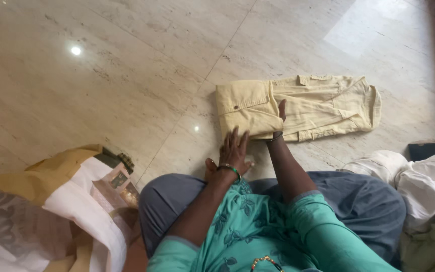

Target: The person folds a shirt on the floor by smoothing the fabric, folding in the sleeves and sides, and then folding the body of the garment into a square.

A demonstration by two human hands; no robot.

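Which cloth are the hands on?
The pale yellow shirt, folded on the floor. The white clothes and patterned cloth lie untouched at the sides.

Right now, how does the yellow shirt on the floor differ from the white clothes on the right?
The yellow shirt is pale yellow; the white clothes are white. The yellow shirt lies flat and partly folded on the marble floor; the white clothes sit in a crumpled heap. Both hands are at the yellow shirt, the left hand on its near edge, the right hand tucked into the fold; neither touches the white clothes. Both are fabric garments.
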